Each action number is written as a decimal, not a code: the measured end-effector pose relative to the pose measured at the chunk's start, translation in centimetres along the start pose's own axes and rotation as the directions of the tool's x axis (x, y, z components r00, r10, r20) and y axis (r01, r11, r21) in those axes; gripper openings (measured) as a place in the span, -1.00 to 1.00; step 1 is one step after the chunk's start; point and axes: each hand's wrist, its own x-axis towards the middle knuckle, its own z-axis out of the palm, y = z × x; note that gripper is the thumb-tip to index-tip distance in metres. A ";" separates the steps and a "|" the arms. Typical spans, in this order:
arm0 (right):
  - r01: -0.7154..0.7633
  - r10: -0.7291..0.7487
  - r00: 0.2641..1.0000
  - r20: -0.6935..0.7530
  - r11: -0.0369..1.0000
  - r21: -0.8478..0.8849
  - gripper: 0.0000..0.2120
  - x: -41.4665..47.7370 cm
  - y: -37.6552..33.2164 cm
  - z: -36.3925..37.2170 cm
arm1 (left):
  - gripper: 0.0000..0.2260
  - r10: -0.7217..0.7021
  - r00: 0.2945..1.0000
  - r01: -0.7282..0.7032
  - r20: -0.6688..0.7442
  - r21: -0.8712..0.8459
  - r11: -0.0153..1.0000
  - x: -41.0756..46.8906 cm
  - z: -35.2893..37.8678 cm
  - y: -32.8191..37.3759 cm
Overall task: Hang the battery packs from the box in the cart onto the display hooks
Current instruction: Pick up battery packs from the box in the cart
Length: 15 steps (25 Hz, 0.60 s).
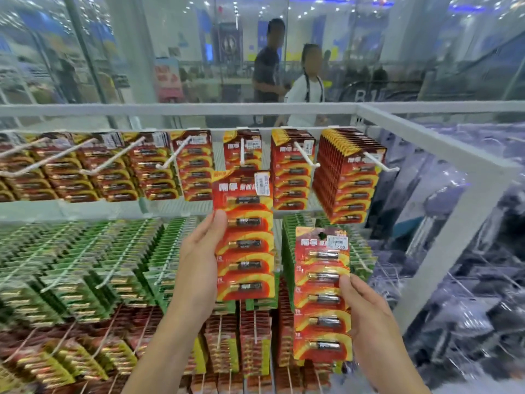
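Hands (199,260) (366,311) grip flat, glossy battery packs (244,237) — upright.

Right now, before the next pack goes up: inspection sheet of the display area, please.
Surface: white display rack with rows of white hooks; no table in view.
Job's things: two red battery packs in hand. The raised pack sits just below the centre hook; the lower pack is held to its right. Box and cart not in view.
Clutter: nothing seen.
Grippers: left hand grips the raised pack's left edge; right hand grips the lower pack's right edge.
Cables: nothing seen.
Surroundings: hung red packs on the top row, green packs on the row below; glass wall behind, two people beyond it.
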 end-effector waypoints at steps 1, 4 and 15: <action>-0.003 0.003 1.000 0.006 1.000 -0.005 -0.79 -0.2 0.0 0.0 | -0.69 0.016 1.000 -0.016 -0.001 0.005 1.000 0.5 0.2 0.6; -0.005 0.005 1.000 0.015 1.000 -0.013 -0.82 -0.9 -0.2 -0.1 | -0.68 0.026 1.000 -0.026 -0.008 0.010 1.000 1.7 0.7 1.8; -0.039 0.039 0.999 0.020 0.999 -0.006 -0.83 -2.4 -1.2 -0.1 | -0.73 -0.004 0.999 0.008 -0.045 0.078 0.997 6.4 2.1 1.3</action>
